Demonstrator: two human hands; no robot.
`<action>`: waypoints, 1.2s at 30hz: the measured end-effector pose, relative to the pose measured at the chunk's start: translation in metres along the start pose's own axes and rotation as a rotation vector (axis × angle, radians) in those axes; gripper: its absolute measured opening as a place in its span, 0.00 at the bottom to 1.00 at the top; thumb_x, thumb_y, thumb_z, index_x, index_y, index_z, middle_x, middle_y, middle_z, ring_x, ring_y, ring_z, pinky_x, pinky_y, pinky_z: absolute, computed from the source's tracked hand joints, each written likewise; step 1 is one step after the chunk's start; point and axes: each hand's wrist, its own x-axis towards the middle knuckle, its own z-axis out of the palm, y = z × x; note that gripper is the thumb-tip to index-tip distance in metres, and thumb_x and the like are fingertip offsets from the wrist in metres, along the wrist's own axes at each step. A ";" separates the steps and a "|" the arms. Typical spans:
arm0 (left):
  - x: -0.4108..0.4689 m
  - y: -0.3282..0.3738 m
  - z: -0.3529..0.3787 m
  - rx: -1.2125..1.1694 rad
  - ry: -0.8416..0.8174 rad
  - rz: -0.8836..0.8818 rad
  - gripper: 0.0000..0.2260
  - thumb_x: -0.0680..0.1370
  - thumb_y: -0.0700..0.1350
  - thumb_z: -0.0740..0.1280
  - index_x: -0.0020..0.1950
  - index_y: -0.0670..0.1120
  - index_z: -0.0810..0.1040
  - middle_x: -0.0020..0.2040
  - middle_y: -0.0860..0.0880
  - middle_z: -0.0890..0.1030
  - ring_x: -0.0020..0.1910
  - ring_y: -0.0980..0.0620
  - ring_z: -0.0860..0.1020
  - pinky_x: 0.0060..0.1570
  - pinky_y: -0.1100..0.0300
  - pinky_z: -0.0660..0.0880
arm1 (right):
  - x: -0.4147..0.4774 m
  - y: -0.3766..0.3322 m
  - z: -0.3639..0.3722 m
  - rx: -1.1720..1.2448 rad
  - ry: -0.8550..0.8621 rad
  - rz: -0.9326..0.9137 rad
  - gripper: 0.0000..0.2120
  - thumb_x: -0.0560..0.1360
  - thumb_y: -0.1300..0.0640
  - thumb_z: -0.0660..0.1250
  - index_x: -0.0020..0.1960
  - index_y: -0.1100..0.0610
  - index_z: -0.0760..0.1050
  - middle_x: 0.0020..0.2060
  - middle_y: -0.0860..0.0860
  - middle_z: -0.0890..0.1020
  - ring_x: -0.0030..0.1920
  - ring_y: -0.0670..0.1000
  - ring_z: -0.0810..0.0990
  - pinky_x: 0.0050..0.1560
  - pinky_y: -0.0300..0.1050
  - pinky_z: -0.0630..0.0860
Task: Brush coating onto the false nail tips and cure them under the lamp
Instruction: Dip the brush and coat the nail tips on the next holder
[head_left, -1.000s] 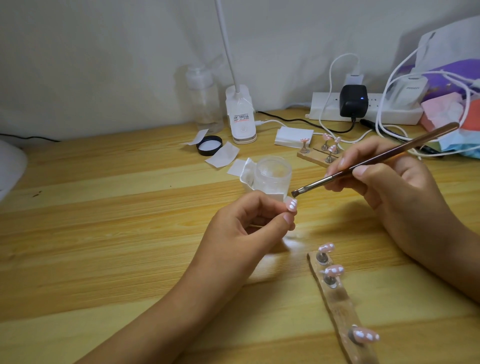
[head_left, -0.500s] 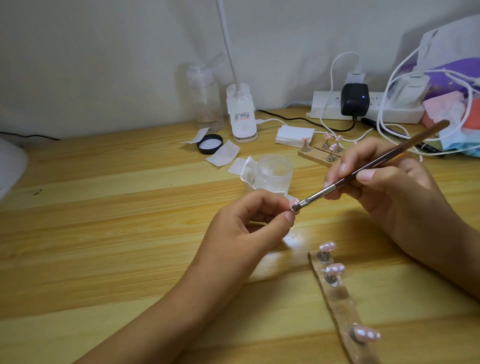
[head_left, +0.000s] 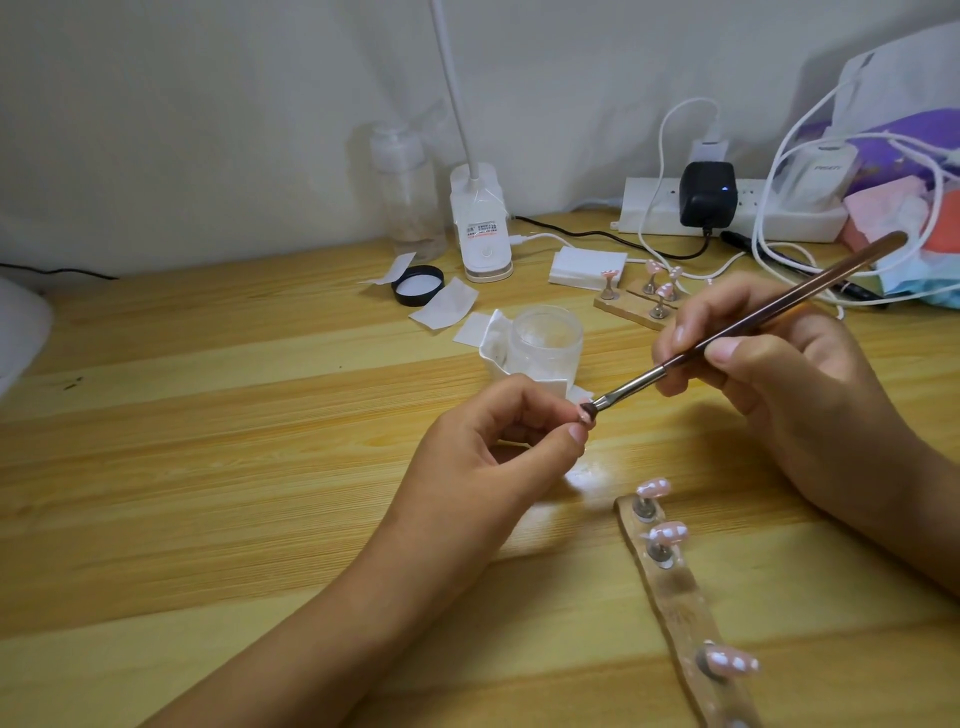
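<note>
**A:** Where is the false nail tip (head_left: 583, 412)?

**B:** Just in front of the clear jar (head_left: 545, 345), slightly to its right, raised off the desk (head_left: 208, 467). The left hand (head_left: 493, 457) has it in its grip, pinched between thumb and forefinger.

**A:** And the brush (head_left: 727, 338)?

**B:** Its dark bristles touch the tip. The metal ferrule and brown handle slant up and away to the right of the jar. The right hand (head_left: 779, 384) keeps a closed grip on the handle, with the thumb on the near side and the fingers on the far side.

**A:** What lies nearer than the jar?

**B:** A wooden strip (head_left: 675, 608), in front and to the right. Three pink tips (head_left: 670, 532) with white marks stand on it on small metal posts.

**A:** And behind the jar?

**B:** Right and behind is a wooden block (head_left: 623, 310) carrying more tips on stands. Left and behind are a black lid (head_left: 418, 285) and some paper squares. Farther back are a white lamp base (head_left: 480, 228) and a clear bottle (head_left: 408, 197) just beside it. A power strip (head_left: 649, 208) lies against the wall.
</note>
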 end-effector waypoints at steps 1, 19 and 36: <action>0.000 0.000 0.000 -0.002 -0.002 0.004 0.04 0.73 0.45 0.70 0.40 0.54 0.82 0.42 0.57 0.84 0.42 0.60 0.80 0.42 0.72 0.73 | 0.000 0.000 -0.001 -0.014 0.005 0.000 0.06 0.67 0.54 0.63 0.40 0.47 0.79 0.37 0.50 0.79 0.39 0.49 0.78 0.44 0.40 0.77; -0.001 0.001 0.000 0.016 -0.003 0.029 0.05 0.77 0.40 0.71 0.45 0.51 0.83 0.43 0.58 0.84 0.43 0.63 0.79 0.43 0.72 0.73 | 0.008 0.007 -0.008 0.219 0.163 0.096 0.10 0.71 0.63 0.57 0.45 0.55 0.77 0.34 0.51 0.77 0.34 0.47 0.75 0.36 0.37 0.75; -0.001 0.006 0.002 0.009 0.000 0.039 0.03 0.71 0.51 0.70 0.43 0.58 0.84 0.39 0.60 0.80 0.37 0.64 0.75 0.37 0.72 0.71 | 0.008 0.000 0.006 0.225 0.149 0.269 0.08 0.70 0.56 0.63 0.45 0.61 0.72 0.27 0.53 0.79 0.29 0.48 0.78 0.31 0.36 0.76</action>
